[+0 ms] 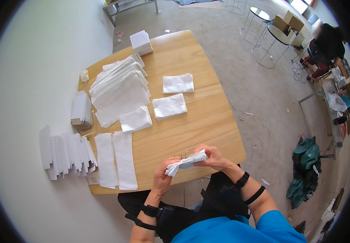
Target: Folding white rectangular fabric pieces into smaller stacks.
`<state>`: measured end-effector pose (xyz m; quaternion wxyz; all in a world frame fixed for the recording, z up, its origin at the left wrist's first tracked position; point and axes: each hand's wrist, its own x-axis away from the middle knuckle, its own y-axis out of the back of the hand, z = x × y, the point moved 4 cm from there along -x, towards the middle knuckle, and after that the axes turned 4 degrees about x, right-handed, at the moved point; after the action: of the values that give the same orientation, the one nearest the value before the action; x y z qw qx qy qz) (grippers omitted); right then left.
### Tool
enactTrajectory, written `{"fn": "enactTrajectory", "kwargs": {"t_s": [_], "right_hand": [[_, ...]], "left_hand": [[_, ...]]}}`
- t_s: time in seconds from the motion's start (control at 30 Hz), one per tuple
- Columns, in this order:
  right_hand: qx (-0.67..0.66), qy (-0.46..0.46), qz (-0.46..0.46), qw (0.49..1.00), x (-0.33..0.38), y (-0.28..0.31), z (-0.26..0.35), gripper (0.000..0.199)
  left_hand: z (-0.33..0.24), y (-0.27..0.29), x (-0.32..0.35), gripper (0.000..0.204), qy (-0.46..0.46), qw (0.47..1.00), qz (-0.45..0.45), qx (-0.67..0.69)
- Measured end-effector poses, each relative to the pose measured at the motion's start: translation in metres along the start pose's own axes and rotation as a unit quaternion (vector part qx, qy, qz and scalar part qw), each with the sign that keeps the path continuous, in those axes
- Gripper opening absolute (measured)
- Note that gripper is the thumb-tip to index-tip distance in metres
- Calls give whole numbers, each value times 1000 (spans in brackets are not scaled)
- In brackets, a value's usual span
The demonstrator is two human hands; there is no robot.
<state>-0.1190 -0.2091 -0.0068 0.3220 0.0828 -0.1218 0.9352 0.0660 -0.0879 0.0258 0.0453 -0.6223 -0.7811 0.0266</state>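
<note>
Between my two hands, over the table's near edge, is a stack of thin white sheets (186, 161), its layered edges showing. My left hand (164, 174) grips one end and my right hand (211, 157) the other, fingers closed on both sides. Whether the sheets are paper or cloth, I cannot tell. To the left of my hands lie two long white strips (125, 160) side by side. Beyond them are three small white stacks, the middle one (169, 106) near the table's centre. A large fanned pile of white sheets (118, 91) covers the table's left part.
The wooden table (207, 117) stands by a white wall. White boxes (141, 42) sit at its far edge, with flat white cartons (67, 156) at its left edge. Round side tables (279, 35) and a seated person (327, 44) are at the far right. A dark green bag (304, 164) lies on the floor.
</note>
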Motion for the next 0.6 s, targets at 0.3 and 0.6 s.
{"fn": "enactTrajectory", "kwargs": {"t_s": [0.3, 0.6], "right_hand": [[200, 187, -46, 961, -11, -8, 15, 24], [194, 172, -6, 966, -22, -12, 4, 35]], "left_hand": [[17, 12, -17, 29, -51, 989, 46, -129], [15, 6, -38, 33, -84, 969, 63, -222]]}}
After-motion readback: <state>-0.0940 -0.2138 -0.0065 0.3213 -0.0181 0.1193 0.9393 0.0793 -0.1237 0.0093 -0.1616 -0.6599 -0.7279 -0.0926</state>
